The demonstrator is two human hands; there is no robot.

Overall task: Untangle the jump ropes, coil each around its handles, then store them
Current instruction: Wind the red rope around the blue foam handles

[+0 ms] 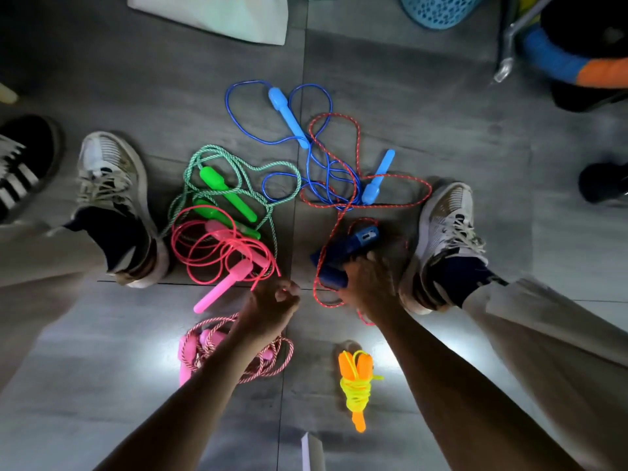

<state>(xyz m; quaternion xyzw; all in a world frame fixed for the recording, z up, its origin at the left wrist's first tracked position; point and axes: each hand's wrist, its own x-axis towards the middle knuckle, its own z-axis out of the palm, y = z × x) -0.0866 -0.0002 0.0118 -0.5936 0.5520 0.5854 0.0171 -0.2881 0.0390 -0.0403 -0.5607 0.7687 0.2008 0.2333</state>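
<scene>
Blue basket [438, 10], contents unseen

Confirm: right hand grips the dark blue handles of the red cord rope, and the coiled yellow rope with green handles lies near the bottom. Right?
Not quite. The head view shows the coiled yellow rope has orange handles, not green. The rest holds: the right hand grips the dark blue handles of the red cord rope.
</scene>
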